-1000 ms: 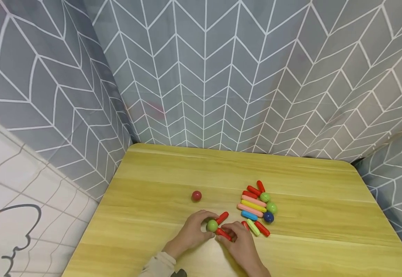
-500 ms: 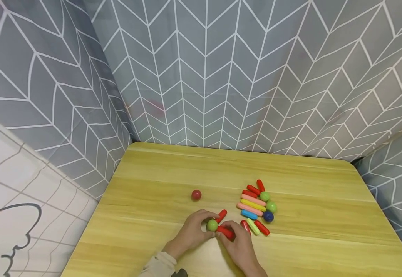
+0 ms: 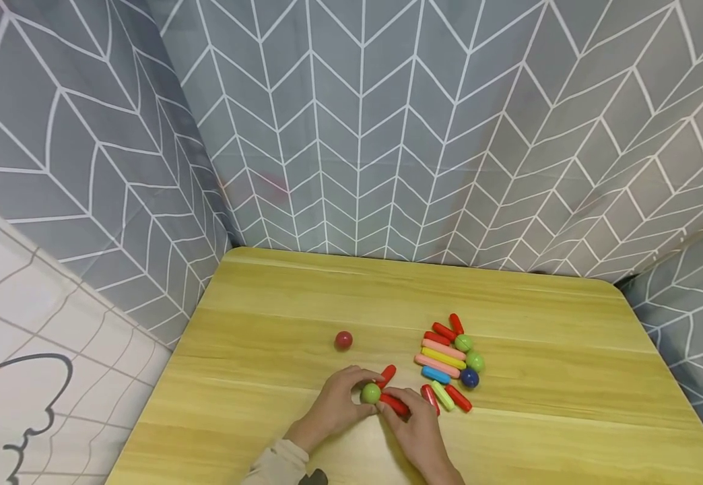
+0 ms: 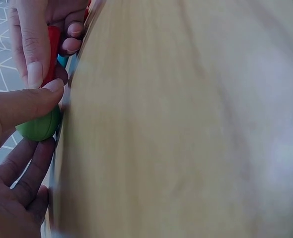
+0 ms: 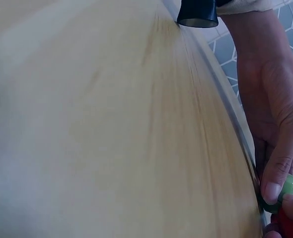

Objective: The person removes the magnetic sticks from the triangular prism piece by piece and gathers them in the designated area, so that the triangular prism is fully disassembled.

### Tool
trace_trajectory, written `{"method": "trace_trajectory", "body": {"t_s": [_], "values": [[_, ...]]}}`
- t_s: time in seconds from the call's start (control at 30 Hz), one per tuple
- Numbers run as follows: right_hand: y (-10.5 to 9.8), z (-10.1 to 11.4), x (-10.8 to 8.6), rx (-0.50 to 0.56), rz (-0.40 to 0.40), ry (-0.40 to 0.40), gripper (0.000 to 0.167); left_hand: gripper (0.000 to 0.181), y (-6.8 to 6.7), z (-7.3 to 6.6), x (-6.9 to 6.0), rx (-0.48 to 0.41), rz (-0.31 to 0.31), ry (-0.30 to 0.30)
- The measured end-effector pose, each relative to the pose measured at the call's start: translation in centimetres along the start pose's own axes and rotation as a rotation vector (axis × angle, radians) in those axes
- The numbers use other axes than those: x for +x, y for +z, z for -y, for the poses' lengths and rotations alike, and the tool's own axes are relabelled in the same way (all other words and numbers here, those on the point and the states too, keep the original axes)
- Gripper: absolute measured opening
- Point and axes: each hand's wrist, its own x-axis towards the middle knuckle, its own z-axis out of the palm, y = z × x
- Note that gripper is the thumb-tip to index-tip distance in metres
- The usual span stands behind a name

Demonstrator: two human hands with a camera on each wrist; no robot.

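Near the front of the table, my left hand (image 3: 335, 405) holds a shiny green ball (image 3: 371, 393) between thumb and fingers. The left wrist view shows the thumb on top of the green ball (image 4: 39, 128). My right hand (image 3: 417, 428) pinches a short red stick (image 3: 393, 405), its end against or very close to the ball; whether they are joined I cannot tell. Just beyond the left fingertips lies a second red stick (image 3: 387, 375), slanting away from the ball. In the right wrist view the green ball (image 5: 289, 187) and red stick (image 5: 291, 225) are partly covered by fingers.
Right of my hands lies a group of coloured sticks (image 3: 442, 353) with two green balls (image 3: 475, 362) and a dark blue ball (image 3: 469, 378). A dark red ball (image 3: 343, 340) sits alone farther back. Grey patterned curtains (image 3: 357, 135) border the wooden table (image 3: 266, 303).
My right hand has shifted slightly left, with its red stick nearer the ball. A red stick beside that hand shows more fully. The left hand stays around the ball.
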Motion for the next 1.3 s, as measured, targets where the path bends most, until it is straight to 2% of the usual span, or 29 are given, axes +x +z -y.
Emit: {"method": "trace_trajectory", "body": {"t_s": [0.37, 0.87, 1.3], "values": [[-0.15, -0.14, 0.16, 0.0, 0.008, 0.002, 0.019, 0.044, -0.14, -0.28, 0.27, 0.007, 0.01, -0.024], [-0.32, 0.0, 0.17, -0.029, 0.069, 0.007, 0.019, 0.043, 0.05, -0.12, -0.04, -0.013, 0.004, -0.056], [-0.37, -0.1, 0.05, -0.054, 0.045, -0.018, 0.014, 0.044, 0.04, -0.15, 0.05, -0.014, 0.015, -0.051]]}}
